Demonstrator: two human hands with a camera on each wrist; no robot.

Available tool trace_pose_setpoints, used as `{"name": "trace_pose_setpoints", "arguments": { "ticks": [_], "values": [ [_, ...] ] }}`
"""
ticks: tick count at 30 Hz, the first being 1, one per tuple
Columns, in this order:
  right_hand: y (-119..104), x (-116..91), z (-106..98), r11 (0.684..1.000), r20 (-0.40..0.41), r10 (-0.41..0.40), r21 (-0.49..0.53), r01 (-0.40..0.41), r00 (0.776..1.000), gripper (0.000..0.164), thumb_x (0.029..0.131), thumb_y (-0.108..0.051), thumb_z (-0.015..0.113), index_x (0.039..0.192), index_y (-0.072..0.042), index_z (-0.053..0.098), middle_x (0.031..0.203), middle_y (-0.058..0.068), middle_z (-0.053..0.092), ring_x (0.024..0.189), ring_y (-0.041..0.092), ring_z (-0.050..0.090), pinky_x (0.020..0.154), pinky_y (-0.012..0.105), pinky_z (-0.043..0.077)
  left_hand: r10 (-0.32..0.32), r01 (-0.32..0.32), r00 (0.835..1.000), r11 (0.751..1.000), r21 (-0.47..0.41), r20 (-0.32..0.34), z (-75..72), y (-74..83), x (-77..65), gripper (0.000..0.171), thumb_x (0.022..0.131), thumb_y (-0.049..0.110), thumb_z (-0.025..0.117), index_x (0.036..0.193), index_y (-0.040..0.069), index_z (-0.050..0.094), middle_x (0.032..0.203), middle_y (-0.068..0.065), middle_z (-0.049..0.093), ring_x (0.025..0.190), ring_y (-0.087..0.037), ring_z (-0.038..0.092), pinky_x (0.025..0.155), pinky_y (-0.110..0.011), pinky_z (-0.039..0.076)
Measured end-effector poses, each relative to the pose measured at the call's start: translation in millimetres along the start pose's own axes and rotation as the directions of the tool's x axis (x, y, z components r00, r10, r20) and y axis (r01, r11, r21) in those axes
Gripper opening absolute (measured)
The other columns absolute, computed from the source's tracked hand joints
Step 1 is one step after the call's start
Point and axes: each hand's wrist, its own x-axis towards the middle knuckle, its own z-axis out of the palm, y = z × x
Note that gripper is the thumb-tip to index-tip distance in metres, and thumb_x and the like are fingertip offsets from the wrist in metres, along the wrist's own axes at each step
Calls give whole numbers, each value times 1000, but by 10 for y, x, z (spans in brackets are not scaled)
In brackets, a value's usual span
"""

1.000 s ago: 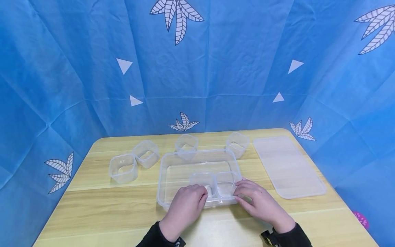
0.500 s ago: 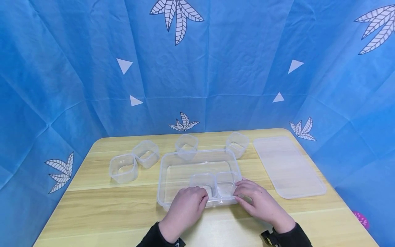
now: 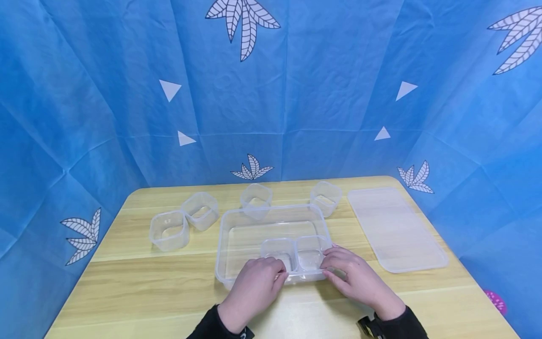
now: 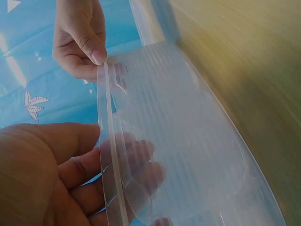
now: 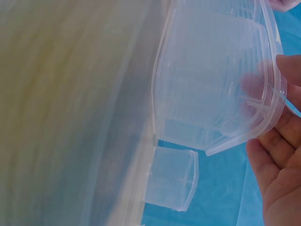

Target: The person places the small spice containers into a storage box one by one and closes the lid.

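Blue cloth [image 3: 271,108] is hung behind the table [image 3: 127,287], where two cups [image 3: 311,256] are seemingly being fitted inside the box [image 3: 241,245], its near edge pinched by left hand [image 3: 258,285] and right hand [image 3: 355,275]; release is probably needed next.

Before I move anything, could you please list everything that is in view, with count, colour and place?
Large container: 1, clear, middle of the table
Small inner containers: 2, clear, side by side in its near right part
Small left containers: 2, clear, left of it
Small back containers: 2, clear, behind it
Flat sheet: 1, translucent white, table's right side
Table: 1, light wood, below everything
Cloth backdrop: blue with white leaves and triangles, behind and at both sides
Spotted patch: 1, pink, lower right; identity unclear
Sleeves: 2, black, bottom edge
Left hand: 1, bare, gripping large container's near wall
Right hand: 1, bare, gripping its near right corner
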Motion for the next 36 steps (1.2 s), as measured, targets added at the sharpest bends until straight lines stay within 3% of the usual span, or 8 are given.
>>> {"name": "trace_pose_setpoints", "arguments": {
  "ticks": [8, 21, 29, 36],
  "values": [
    [-7, 11, -14, 1000, 15, 4, 2, -4, 1000, 3, 93, -18, 71, 93, -20, 73, 103, -5, 71, 112, 23, 64, 105, 49, 45, -7, 7, 1000, 1000, 1, 28, -25, 4, -3, 11, 94, 28, 69, 89, 18, 71, 80, 11, 64, 78, -8, 63, 73, -35, 52],
    [-6, 18, -15, 1000, 24, 6, -7, -5, 1000, 6, 91, -14, 72, 93, -20, 73, 103, -4, 72, 113, 23, 64, 104, 51, 46, -32, 32, 999, 999, 7, -2, -137, 15, -21, 15, 95, 28, 67, 98, 14, 71, 93, 5, 70, 92, -15, 67, 90, -44, 52],
    [-2, 6, -2, 1000, 4, -5, -13, 5, 1000, 8, 88, -13, 75, 92, -20, 73, 103, -4, 72, 113, 23, 64, 104, 50, 46, -31, 31, 998, 1000, -3, -60, -276, -31, -30, 15, 96, 26, 68, 99, 12, 72, 95, 2, 72, 93, -16, 68, 89, -43, 53],
    [0, 2, 10, 1000, -12, -15, -17, 15, 1000, 7, 87, -14, 76, 92, -19, 73, 102, -5, 72, 112, 23, 64, 104, 50, 46, -84, 83, 988, 996, -16, -127, -423, -151, -37, 10, 94, 24, 71, 96, 14, 72, 93, 2, 71, 91, -16, 68, 89, -43, 53]
  ]
}}
